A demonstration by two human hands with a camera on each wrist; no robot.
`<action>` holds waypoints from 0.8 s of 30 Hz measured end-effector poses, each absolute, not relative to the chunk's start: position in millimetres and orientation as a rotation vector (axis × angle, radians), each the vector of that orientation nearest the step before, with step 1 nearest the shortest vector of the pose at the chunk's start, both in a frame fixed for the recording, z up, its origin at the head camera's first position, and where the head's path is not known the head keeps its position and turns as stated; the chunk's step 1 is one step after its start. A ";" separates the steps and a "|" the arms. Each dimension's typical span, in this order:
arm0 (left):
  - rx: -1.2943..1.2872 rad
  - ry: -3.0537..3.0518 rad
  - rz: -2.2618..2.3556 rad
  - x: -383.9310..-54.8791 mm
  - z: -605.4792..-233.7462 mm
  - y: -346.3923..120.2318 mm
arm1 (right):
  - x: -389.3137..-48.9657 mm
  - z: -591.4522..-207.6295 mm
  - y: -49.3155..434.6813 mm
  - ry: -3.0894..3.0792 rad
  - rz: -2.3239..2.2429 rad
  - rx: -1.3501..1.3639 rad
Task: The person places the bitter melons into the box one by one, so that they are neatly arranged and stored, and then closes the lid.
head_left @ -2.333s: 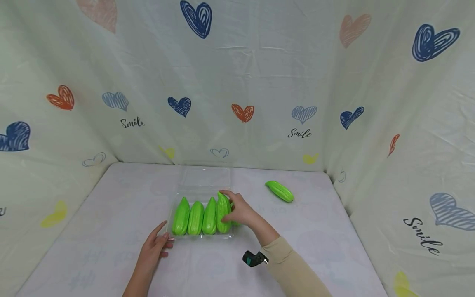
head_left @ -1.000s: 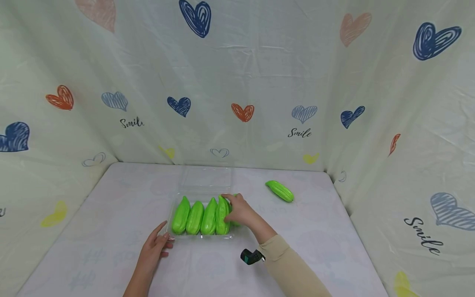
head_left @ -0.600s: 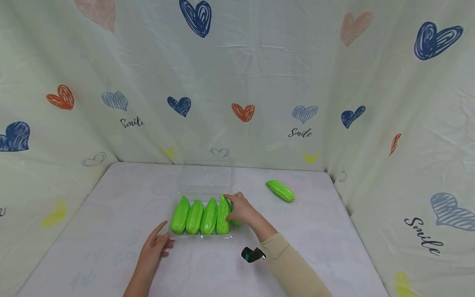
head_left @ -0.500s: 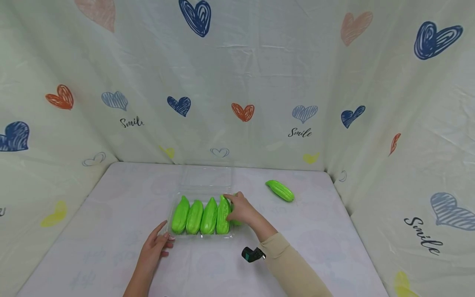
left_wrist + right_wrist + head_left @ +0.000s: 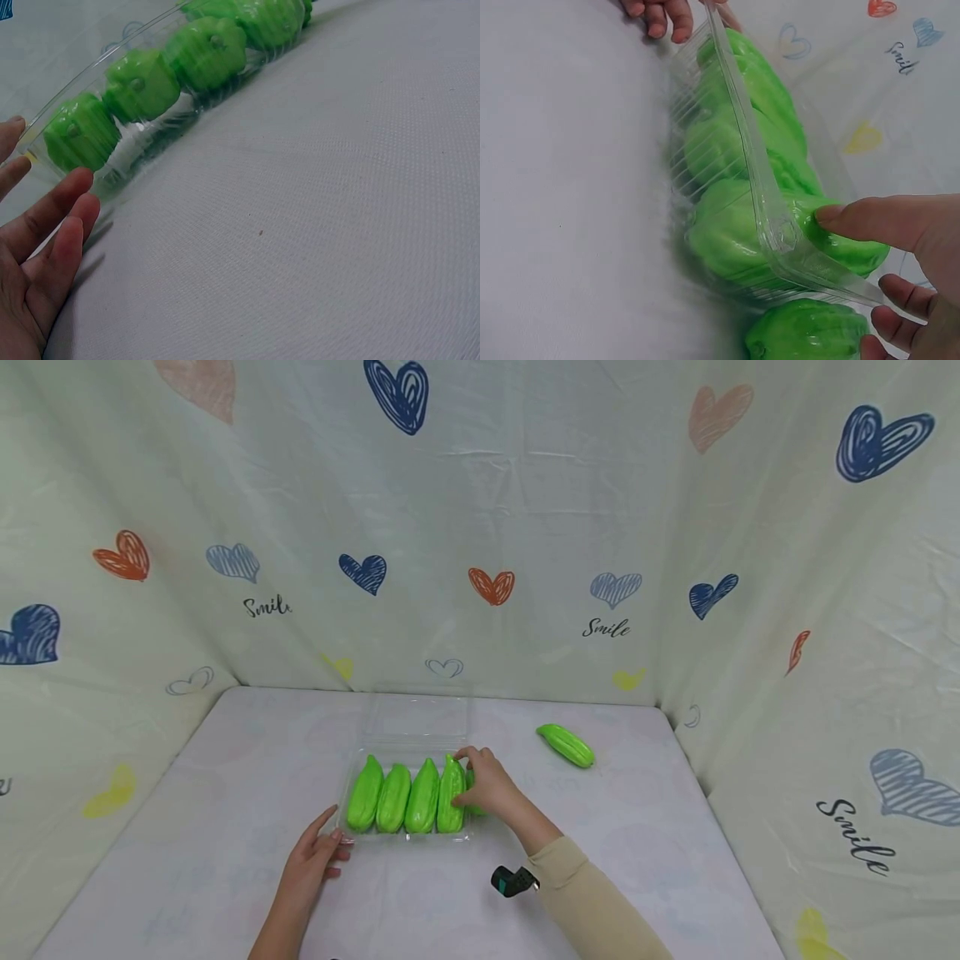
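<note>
A clear plastic clamshell box (image 5: 352,841) stands on the table with its lid up at the back. Several ridged green gourds lie side by side in it. On the rightmost gourd in the box (image 5: 451,797) is my right hand (image 5: 491,785), its thumb (image 5: 855,215) on the upper side and fingers curled around the right side and far end. Beside the right wall, partly behind that hand, lies another gourd (image 5: 806,330) outside the box. My left hand (image 5: 310,857) rests at the box's near left corner, fingers loosely extended, fingertips (image 5: 79,180) right at the wall.
Farther right on the table lies a single gourd (image 5: 566,746). Under the right sleeve (image 5: 581,893) hangs a small black wrist device (image 5: 512,882). A white cloth with printed hearts (image 5: 491,587) walls the table (image 5: 405,902) at back and sides.
The rightmost gourd in the box and my right hand have shifted slightly; the index finger is now more arched at the gourd's far tip. My left hand stays put.
</note>
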State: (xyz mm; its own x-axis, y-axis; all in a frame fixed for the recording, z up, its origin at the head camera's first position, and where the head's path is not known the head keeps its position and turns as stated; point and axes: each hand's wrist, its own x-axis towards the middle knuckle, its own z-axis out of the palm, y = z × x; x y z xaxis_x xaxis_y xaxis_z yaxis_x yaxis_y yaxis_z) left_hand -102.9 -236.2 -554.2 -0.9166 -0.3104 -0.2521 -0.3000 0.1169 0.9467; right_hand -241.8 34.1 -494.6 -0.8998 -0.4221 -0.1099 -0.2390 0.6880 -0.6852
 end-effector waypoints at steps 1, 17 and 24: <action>0.645 -2.343 -1.980 -103.2 -554.4 -236.3 | -241.9 -495.1 34.0 2.645 -1.015 -0.529; 0.678 -2.340 -1.990 -103.0 -552.2 -235.5 | -242.8 -498.9 34.3 2.668 -0.997 -0.539; 0.703 -2.346 -1.985 -103.8 -551.2 -234.2 | -243.4 -495.9 38.1 2.636 -1.077 -0.500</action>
State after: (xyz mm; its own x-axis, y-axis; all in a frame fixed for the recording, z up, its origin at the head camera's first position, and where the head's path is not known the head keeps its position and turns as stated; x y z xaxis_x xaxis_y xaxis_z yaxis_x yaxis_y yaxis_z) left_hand -103.8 -234.2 -551.2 -0.9004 -0.3254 -0.2888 -0.3387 0.1074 0.9347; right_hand -243.4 38.1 -495.9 -0.9098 -0.4030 -0.0994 -0.2182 0.6680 -0.7115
